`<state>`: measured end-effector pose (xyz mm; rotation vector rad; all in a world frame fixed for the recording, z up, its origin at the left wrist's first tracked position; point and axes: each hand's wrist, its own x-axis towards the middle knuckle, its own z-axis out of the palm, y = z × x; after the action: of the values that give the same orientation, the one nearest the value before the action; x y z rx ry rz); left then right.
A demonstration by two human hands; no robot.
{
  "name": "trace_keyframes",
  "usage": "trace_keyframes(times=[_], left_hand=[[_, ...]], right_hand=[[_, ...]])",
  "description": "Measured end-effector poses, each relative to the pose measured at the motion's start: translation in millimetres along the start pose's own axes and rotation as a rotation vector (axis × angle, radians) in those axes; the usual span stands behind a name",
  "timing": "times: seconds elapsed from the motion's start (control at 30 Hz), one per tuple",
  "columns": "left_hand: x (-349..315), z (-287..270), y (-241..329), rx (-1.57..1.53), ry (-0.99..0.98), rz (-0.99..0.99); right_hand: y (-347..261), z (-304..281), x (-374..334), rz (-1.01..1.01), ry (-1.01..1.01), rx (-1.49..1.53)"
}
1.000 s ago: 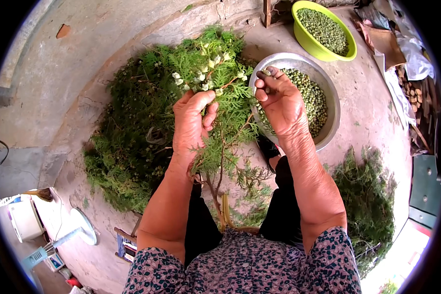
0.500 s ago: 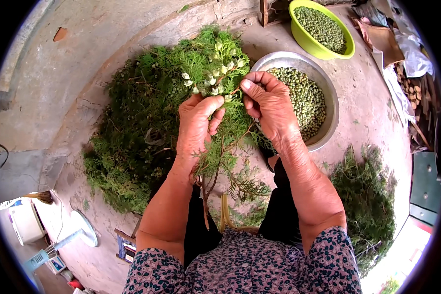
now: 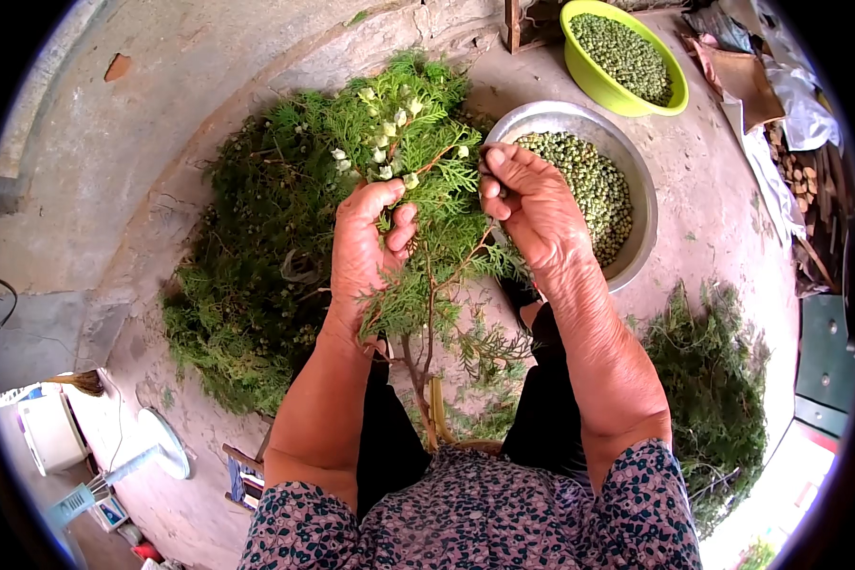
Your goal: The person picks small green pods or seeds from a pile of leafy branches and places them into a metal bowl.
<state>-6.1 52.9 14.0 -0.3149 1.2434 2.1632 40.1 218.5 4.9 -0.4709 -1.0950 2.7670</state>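
Observation:
My left hand is closed on a leafy green conifer branch, its thumb and forefinger pinching by a pale green cone. Several more pale cones cluster on the sprays above that hand, and the branch's brown stem runs down between my knees. To the right, my right hand has its fingers curled and pressed together, slightly apart from the branch tip. What is inside those fingers, if anything, is hidden. Just beyond its wrist stands a metal basin holding many small green cones.
A big heap of cut conifer branches lies on the left. At the far right is a yellow-green basin of green cones. A smaller pile of sprigs rests at right, with a pale blue fan at lower left.
My right hand has drawn slightly right and down, away from the branch. My left hand has shifted a little left and down, with the cone cluster moving left.

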Motion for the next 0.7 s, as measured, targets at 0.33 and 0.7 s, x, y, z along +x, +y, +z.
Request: trace_keyframes(times=[0.33, 0.7], left_hand=[[-0.1, 5.3, -6.9, 0.156, -0.034, 0.141], [0.7, 5.6, -10.5, 0.287, -0.032, 0.284]], right_hand=[[2.0, 9.8, -3.3, -0.040, 0.156, -0.173], [-16.0, 3.9, -2.6, -0.053, -0.065, -0.049]])
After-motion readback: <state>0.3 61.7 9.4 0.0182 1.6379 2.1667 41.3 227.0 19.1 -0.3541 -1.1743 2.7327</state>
